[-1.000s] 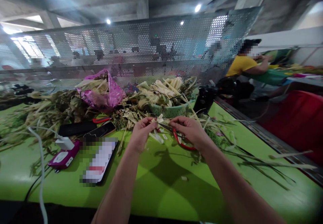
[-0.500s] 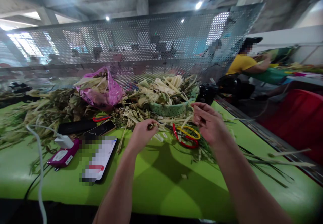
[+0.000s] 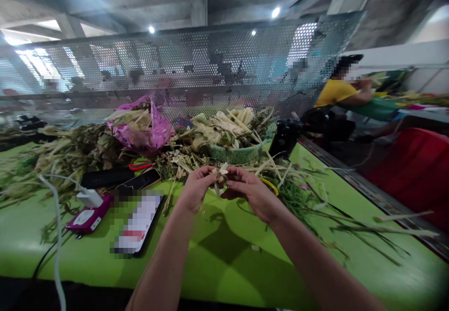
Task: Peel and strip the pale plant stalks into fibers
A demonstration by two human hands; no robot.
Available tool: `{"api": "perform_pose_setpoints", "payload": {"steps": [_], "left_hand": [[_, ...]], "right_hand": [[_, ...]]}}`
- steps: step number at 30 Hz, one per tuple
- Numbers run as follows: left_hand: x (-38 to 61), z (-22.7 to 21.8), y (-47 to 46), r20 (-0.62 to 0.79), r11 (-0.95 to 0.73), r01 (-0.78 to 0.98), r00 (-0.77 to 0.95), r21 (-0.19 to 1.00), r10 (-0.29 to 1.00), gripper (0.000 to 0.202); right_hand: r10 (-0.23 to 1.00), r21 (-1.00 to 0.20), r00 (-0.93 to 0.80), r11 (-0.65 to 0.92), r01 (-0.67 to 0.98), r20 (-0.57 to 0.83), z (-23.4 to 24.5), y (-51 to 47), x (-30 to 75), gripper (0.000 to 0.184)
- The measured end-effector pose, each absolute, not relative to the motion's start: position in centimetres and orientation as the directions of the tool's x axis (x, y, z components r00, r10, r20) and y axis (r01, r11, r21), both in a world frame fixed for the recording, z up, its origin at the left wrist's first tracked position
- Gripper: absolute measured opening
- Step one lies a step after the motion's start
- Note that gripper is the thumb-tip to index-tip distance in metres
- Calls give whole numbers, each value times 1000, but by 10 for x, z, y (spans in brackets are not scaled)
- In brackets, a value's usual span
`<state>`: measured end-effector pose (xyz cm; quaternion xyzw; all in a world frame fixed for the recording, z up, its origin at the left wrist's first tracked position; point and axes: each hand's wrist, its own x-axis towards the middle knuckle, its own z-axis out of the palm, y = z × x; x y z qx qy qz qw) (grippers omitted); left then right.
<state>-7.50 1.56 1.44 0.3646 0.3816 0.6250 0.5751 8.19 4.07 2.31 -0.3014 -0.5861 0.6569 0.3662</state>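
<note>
My left hand [image 3: 197,188] and my right hand [image 3: 247,190] meet above the front of the green table. Between their pinched fingertips is a small piece of folded pale plant strip [image 3: 222,173], perhaps dried husk; the fingers cover part of it. Behind my right hand, the yellow handle of a pair of scissors [image 3: 271,185] shows, and the rest of them is hidden. Loose green stems [image 3: 298,203] lie right of that hand. Just beyond both hands stands a green basket [image 3: 236,155] heaped with pale dried leaves [image 3: 228,126].
A pink plastic bag [image 3: 159,133] of dried leaves sits at the back left, beside a leafy heap [image 3: 80,149]. Phones, one lit [image 3: 140,224], and a purple power bank [image 3: 89,215] with a white cable lie left. A person in yellow [image 3: 335,91] works beyond the table's right edge.
My right hand has moved left from beside the basket to meet my left hand, now covering most of the scissors. A long pale strip now leans across the basket's right side.
</note>
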Motion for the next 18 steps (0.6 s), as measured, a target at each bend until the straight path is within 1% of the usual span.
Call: {"api": "perform_pose_setpoints", "payload": {"steps": [2, 4, 7, 9, 12, 15, 18], "left_hand": [[-74, 14, 16, 8, -43, -448, -80, 893, 997, 29], [-73, 13, 16, 2, -34, -458, -71, 888, 997, 28], [-73, 12, 16, -13, -16, -483, -56, 875, 998, 27], [-72, 13, 16, -29, -10, -511, -68, 860, 997, 28], [-70, 14, 16, -44, -20, -534, -107, 845, 993, 27], [-69, 14, 16, -41, -35, -512, -137, 858, 990, 26], [-68, 12, 19, 2, -72, -438, -160, 896, 987, 24]], "right_hand": [[858, -989, -510, -20, -144, 57, 21, 43, 81, 30], [886, -990, -447, 82, -112, 124, 21, 47, 82, 25], [895, -959, -375, 281, 47, 244, 19, 50, 82, 19], [864, -892, -375, 420, 166, 337, 18, 48, 82, 16], [789, -743, -421, 589, 317, 447, 19, 41, 82, 12], [734, -597, -464, 676, 431, 496, 25, 34, 83, 13], [694, -509, -506, 720, 472, 513, 29, 31, 84, 12]]}}
